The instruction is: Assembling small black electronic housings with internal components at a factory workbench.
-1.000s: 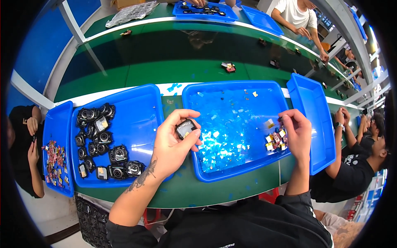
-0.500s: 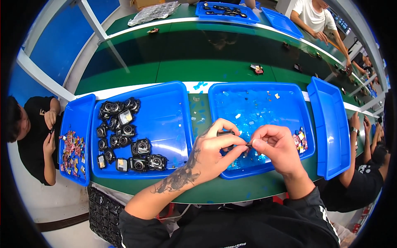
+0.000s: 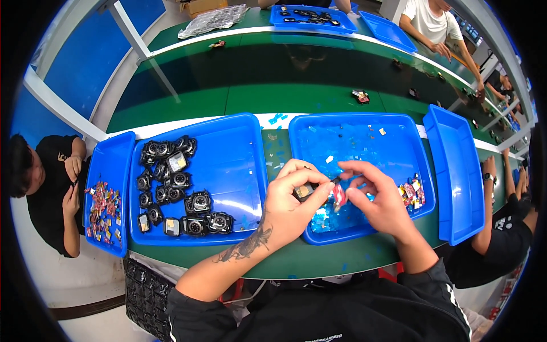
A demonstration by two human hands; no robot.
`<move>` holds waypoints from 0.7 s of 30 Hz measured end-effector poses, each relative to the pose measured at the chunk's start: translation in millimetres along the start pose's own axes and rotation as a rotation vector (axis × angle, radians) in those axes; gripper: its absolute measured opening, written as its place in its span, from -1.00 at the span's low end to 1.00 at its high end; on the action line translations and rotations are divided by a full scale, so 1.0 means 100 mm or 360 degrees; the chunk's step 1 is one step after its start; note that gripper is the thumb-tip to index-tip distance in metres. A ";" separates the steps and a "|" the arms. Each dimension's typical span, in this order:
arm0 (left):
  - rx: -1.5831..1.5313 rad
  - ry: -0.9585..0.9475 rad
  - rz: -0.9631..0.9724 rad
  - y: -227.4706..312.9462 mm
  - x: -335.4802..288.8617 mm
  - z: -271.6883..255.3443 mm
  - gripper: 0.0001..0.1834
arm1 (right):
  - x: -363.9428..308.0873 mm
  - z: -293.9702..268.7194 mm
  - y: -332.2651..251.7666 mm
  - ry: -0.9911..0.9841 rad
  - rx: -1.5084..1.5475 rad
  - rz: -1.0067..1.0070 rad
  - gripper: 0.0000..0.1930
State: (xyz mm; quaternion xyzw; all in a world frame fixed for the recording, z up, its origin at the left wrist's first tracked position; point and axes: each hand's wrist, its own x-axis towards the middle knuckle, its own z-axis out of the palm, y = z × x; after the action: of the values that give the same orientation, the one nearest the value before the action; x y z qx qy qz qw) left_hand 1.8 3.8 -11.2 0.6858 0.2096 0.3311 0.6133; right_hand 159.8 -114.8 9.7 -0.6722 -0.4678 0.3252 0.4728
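Note:
Above the right-middle blue tray [image 3: 364, 121], my left hand [image 3: 290, 196] is closed around a small dark watch body [image 3: 304, 192] with a tan patch, largely hidden by the fingers. A small red-and-white part [image 3: 339, 195], slightly blurred, hangs beside the left fingertips; whether it is joined to the watch body I cannot tell. My right hand [image 3: 379, 199] is just right of it, thumb and fingers apart, and whether the thumb touches the part is unclear. Blue film scraps [image 3: 327, 221] litter this tray, and a heap of small red and yellow parts [image 3: 411, 194] lies at its right side.
A blue tray [image 3: 239, 148] on the left holds several black watch bodies [image 3: 196, 202]. Beyond it, a narrow blue tray [image 3: 121, 154] contains red circuit parts [image 3: 103, 214]. Another blue tray [image 3: 459, 171] stands right. Loose parts [image 3: 360, 97] sit on the green belt [image 3: 273, 94]. Co-workers sit on both sides.
My right fingers have spread from their pinch against the left fingertips. The red-and-white part now shows between the hands, and the left hand has turned, exposing the watch body's tan patch.

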 end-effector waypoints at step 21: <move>-0.0330 0.0203 0.0040 0.01 0.03 0.00 -0.76 | -0.04 0.29 -0.06 0.0099 0.0237 -0.0258 -0.92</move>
State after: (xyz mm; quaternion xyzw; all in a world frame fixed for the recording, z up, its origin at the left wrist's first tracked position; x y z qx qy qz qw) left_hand 4.1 5.5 -9.2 0.5988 0.2041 0.4015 0.6622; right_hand 130.9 -108.2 5.7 -0.6049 -0.4803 0.2989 0.5604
